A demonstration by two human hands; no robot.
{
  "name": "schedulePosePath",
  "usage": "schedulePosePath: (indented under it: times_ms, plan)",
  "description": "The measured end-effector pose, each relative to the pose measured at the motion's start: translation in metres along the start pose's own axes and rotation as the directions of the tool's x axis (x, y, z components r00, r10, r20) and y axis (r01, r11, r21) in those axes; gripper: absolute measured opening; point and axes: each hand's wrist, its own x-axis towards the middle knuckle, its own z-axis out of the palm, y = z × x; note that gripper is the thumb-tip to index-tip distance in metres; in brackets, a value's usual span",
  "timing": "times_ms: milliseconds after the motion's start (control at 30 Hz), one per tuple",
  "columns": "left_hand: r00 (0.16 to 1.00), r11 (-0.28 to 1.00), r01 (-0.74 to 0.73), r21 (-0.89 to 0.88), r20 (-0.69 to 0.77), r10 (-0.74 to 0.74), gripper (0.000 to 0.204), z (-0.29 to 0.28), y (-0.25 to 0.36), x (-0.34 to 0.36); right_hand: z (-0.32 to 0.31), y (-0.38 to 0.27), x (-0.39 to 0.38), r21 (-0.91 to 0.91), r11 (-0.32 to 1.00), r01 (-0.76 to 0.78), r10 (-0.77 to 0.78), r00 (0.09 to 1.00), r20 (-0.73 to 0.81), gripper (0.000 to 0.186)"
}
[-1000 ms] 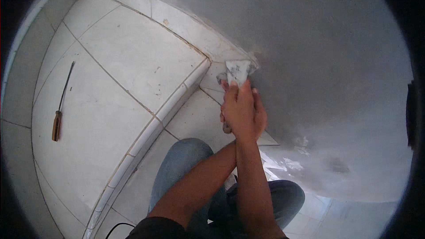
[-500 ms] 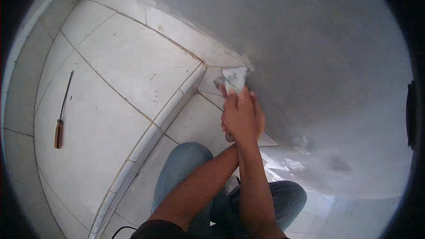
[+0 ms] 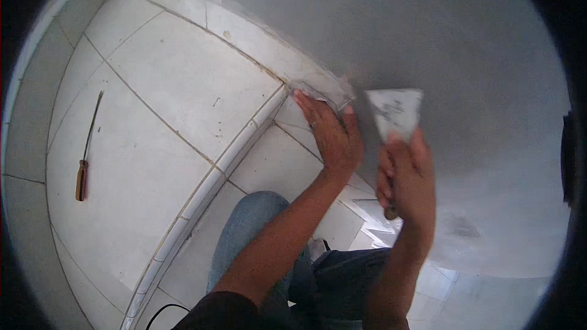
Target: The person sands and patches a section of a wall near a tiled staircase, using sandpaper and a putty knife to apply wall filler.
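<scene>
My right hand is closed round the handle of a putty knife. Its wide blade, coated white with grey smears, points away from me and stands in front of the grey wall. Farther left, my left hand reaches to the end of the white skirting, fingers and thumb apart across a flat greyish piece. That piece lies against the skirting's corner; whether it is a blade or a sheet I cannot tell.
A screwdriver with an orange-brown handle lies on the tiled step at left. The step's rounded edge runs diagonally beside my bent knee. The grey wall fills the right, bearing pale patches. A dark cable curves at the bottom.
My hands were together at the skirting corner with wrists crossed. The right hand has swung right with the putty knife, and the left now presses at the skirting end.
</scene>
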Motion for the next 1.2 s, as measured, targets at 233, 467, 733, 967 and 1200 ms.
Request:
schedulePosePath:
  times_ms: [233, 467, 733, 967, 1200]
  plan:
    - [0.98, 0.982, -0.189, 0.013, -0.065, 0.189, 0.09, -0.028, 0.033, 0.027, -0.022, -0.003, -0.042, -0.061, 0.992, -0.11, 0.11, 0.994, 0.003, 0.024]
    - [0.977, 0.963, -0.212, 0.166, 0.027, 0.211, 0.097, -0.027, 0.027, 0.026, -0.033, 0.031, -0.051, 0.051, 0.996, -0.077, 0.074, 0.996, 0.056, 0.026]
    - [0.966, 0.972, -0.234, -0.027, 0.106, 0.235, 0.101, -0.027, 0.045, 0.011, -0.038, 0.031, -0.055, 0.104, 0.983, -0.152, 0.152, 0.988, 0.015, 0.028]
    - [0.985, 0.983, -0.163, -0.088, 0.041, 0.167, 0.109, -0.019, 0.043, 0.005, -0.038, 0.029, -0.059, 0.168, 0.986, -0.001, 0.001, 1.0, 0.001, 0.031]
    - [0.981, 0.981, -0.192, -0.032, 0.003, 0.192, 0.106, -0.017, 0.043, 0.012, -0.042, 0.035, -0.06, 0.075, 0.997, -0.01, 0.008, 1.0, 0.025, 0.033]
